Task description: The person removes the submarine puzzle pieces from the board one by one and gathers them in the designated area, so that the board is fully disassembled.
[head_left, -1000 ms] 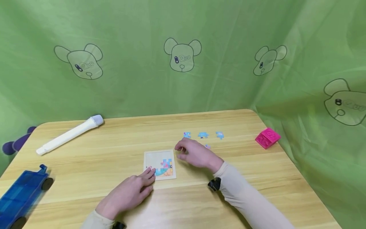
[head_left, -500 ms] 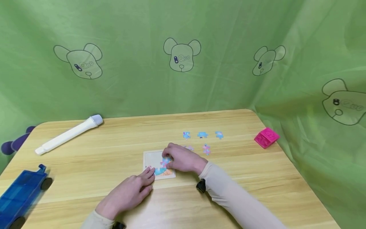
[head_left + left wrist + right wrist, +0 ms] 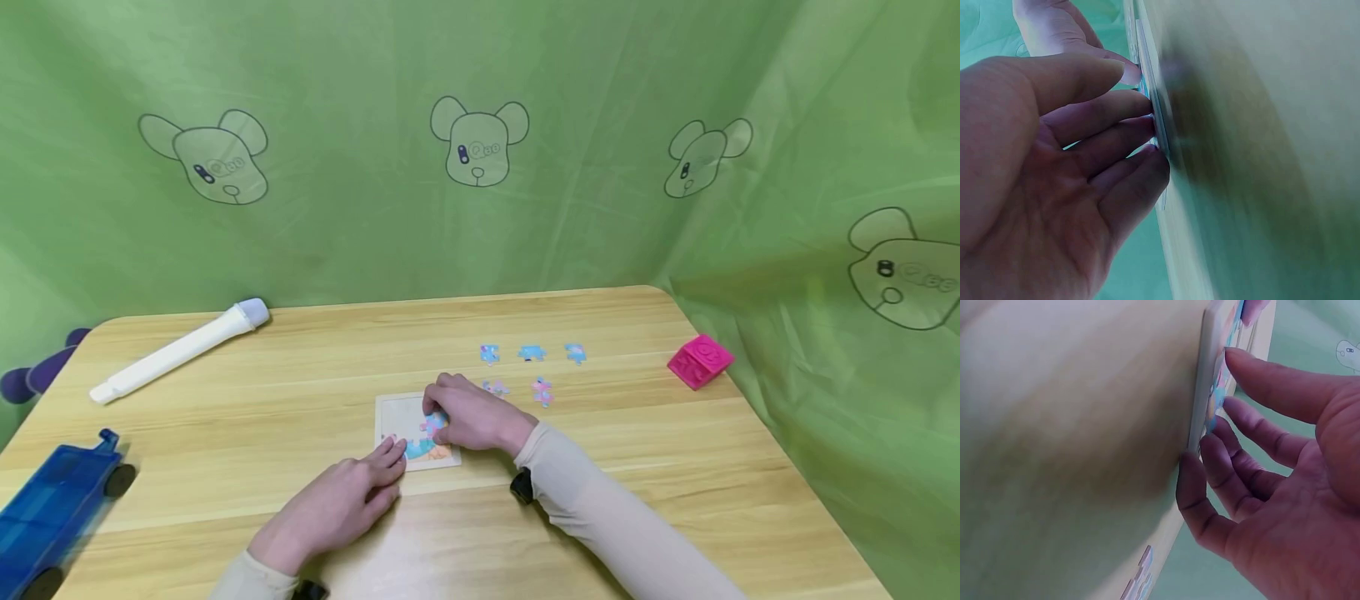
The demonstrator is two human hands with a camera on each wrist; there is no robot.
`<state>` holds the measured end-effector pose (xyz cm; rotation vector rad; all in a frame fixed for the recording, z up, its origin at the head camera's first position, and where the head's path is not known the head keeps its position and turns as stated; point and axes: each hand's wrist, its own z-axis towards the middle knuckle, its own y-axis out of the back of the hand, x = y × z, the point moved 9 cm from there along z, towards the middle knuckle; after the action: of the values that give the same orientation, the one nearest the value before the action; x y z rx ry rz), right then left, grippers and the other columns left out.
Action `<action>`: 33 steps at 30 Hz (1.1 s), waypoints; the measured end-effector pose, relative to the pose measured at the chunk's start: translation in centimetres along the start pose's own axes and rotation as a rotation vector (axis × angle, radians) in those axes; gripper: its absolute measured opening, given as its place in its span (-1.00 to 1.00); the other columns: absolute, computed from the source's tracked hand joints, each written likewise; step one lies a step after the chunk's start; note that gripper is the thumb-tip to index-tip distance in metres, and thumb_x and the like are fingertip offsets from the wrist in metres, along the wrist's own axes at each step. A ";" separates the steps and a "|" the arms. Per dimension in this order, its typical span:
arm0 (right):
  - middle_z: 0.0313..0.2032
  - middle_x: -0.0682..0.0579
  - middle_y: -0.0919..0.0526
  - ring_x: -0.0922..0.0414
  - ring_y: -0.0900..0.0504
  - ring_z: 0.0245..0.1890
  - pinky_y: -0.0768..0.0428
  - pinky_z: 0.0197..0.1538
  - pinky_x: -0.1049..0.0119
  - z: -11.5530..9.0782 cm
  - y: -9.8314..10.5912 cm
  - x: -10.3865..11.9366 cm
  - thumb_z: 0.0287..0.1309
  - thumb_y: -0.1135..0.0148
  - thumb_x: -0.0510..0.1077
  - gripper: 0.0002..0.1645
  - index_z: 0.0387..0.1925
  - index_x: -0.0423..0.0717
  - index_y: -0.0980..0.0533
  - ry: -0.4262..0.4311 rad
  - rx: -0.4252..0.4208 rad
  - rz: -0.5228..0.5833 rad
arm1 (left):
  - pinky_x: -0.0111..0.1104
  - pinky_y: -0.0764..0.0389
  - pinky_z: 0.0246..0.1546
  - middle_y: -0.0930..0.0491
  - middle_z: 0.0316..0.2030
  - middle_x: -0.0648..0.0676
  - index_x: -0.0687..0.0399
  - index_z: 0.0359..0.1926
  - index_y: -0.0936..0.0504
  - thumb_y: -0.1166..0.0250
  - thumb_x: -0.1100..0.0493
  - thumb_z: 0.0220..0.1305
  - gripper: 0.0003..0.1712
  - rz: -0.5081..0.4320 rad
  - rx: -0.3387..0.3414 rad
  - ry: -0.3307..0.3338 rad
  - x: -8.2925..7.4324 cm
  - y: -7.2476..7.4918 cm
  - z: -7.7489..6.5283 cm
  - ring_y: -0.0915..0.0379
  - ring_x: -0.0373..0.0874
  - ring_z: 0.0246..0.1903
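Observation:
A square puzzle tray lies on the table in the head view, its lower and right part filled with coloured pieces. My left hand rests its fingertips on the tray's lower left corner. Over the upper right part is my right hand, thumb and fingertips touching the puzzle surface with a gap between them. In the right wrist view its little finger touches the tray's edge, and no lifted piece shows. The left wrist view shows my left fingers against the tray's edge.
Loose jigsaw pieces lie beyond the tray, including a blue one and a pink one. A pink block stands at the right edge. A white microphone-like stick and a blue toy cart are at left.
My right hand has moved left from beside the tray onto its upper right part, uncovering loose pieces behind it. My left hand has stayed on the tray's corner.

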<state>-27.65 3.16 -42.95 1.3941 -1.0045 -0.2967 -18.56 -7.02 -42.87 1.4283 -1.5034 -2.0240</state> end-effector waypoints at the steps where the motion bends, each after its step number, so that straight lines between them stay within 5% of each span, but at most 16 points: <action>1: -0.20 0.11 -0.43 0.14 -0.41 -0.13 -0.47 0.00 0.29 0.0 0.0 0.0 0.13 -0.41 -0.15 -0.71 -0.13 -0.04 -0.52 0.001 0.000 0.000 | -0.02 -0.31 0.26 -0.29 0.35 0.24 0.39 0.24 -0.47 -0.16 0.20 0.44 -0.55 -0.001 -0.001 0.000 0.0 0.0 0.0 -0.16 0.09 0.35; 15: -0.21 0.11 -0.45 0.14 -0.39 -0.13 -0.47 -0.03 0.33 0.1 -0.3 0.6 0.16 -0.38 -0.21 -0.72 -0.11 -0.07 -0.51 0.007 0.038 0.021 | -0.02 -0.32 0.25 -0.28 0.35 0.26 0.40 0.24 -0.46 -0.15 0.21 0.44 -0.54 -0.021 0.002 -0.006 0.2 -0.2 -0.5 -0.16 0.08 0.35; 33: -0.31 0.07 -0.47 0.15 -0.43 -0.29 -0.48 -0.18 0.33 0.2 0.4 0.3 0.21 -0.28 -0.36 -0.82 -0.20 -0.09 -0.50 0.036 -0.027 0.098 | -0.03 -0.31 0.26 -0.28 0.35 0.24 0.38 0.25 -0.47 -0.16 0.20 0.44 -0.54 -0.017 0.007 0.006 0.4 -0.2 -0.1 -0.14 0.08 0.36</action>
<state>-27.78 2.88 -42.51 1.3172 -1.0318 -0.2114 -18.61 -7.24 -43.21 1.4530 -1.5025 -2.0246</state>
